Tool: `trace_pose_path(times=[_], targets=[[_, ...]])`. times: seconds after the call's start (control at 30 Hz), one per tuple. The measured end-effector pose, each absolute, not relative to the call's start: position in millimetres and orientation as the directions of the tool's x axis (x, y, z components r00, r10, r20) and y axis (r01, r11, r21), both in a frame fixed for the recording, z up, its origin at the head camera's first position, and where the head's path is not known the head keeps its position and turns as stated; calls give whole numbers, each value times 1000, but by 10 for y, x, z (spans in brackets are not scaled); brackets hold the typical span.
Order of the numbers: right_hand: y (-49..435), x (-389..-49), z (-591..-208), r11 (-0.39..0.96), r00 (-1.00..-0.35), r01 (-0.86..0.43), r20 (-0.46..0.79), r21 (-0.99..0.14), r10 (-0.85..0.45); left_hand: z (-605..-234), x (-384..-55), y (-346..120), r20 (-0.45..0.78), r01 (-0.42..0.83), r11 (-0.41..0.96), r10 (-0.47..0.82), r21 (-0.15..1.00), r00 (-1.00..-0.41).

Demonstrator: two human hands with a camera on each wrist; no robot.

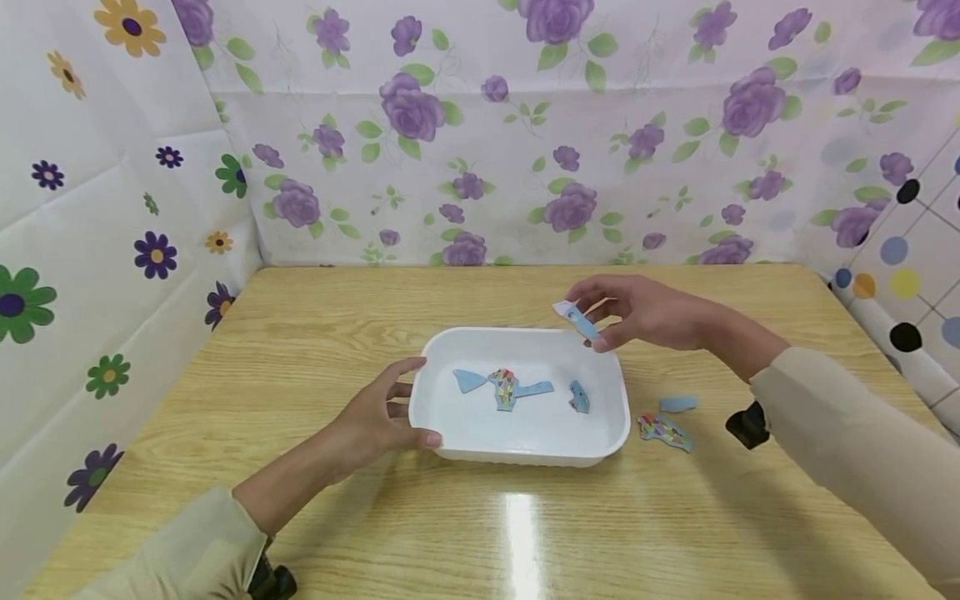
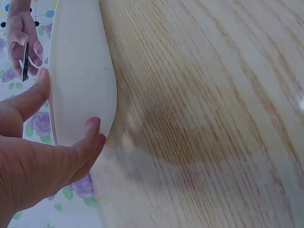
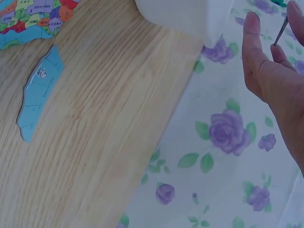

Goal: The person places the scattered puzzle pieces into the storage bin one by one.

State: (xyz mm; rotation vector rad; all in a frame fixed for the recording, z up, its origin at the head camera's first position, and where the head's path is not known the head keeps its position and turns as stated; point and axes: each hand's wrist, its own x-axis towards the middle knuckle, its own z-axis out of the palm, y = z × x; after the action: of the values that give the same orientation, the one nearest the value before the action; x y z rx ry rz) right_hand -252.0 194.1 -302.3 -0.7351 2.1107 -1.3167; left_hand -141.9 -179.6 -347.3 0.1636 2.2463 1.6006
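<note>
My left hand [image 1: 378, 417] grips the left end of a white plastic basin [image 1: 480, 432], its thumb at the near corner and its other fingers along the outer wall. Above the basin's far right corner, my right hand [image 1: 648, 312] pinches a light blue puzzle piece [image 1: 582, 322], which appears as a thin dark edge in the left wrist view. Inside the basin lie a blue triangular piece [image 1: 469, 381], a multicoloured map piece [image 1: 505, 390], a narrow blue strip [image 1: 536, 388] and a small blue piece [image 1: 579, 397].
To the right of the basin, a blue puzzle piece [image 3: 42, 92] and a multicoloured map piece [image 1: 665, 432] lie on the wooden table [image 1: 330, 333]. Flowered sheets [image 1: 465, 183] hang behind the table and on its left; a dotted, tile-patterned sheet [image 1: 926, 283] is on the right.
</note>
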Motion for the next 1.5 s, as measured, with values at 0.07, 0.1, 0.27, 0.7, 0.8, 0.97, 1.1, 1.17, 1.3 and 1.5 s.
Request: trace_pose_path(times=[0.07, 0.1, 0.27, 0.7, 0.8, 0.97, 1.1, 1.17, 1.3, 1.5], targets=[[1902, -2518, -3019, 389, -703, -165, -169, -906, -691, -3475, -1422, -1796, -233, -120, 343, 311, 932, -921], [1881, -2517, -3020, 397, -700, -167, -175, -903, -692, -3474, -1422, -1796, -233, -120, 341, 312, 932, -921], [1729, -2495, -3033, 435, -683, -177, -208, -883, -700, -3464, -1421, -1791, -236, -122, 347, 310, 930, -921], [1127, -2309, -3093, 493, -635, -159, -293, -855, -715, -3473, -1426, -1784, -243, -128, 357, 298, 925, -923], [996, -2260, -3142, 527, -634, -201, -301, -826, -713, -3473, -1426, -1784, -245, -132, 350, 301, 927, -922], [814, -2165, -3249, 551, -624, -319, -266, -771, -735, -3473, -1423, -1783, -237, -122, 347, 313, 930, -920], [713, -2080, -3297, 558, -615, -399, -238, -728, -751, -3468, -1422, -1778, -240, -125, 350, 309, 928, -920], [689, -2047, -3296, 569, -620, -428, -231, -702, -750, -3465, -1424, -1777, -245, -131, 352, 303, 927, -921], [709, -2045, -3272, 577, -651, -443, -196, -686, -733, -3466, -1425, -1773, -240, -125, 352, 305, 927, -921], [774, -2076, -3228, 569, -679, -417, -173, -708, -713, -3485, -1420, -1769, -252, -139, 361, 287, 922, -924]])
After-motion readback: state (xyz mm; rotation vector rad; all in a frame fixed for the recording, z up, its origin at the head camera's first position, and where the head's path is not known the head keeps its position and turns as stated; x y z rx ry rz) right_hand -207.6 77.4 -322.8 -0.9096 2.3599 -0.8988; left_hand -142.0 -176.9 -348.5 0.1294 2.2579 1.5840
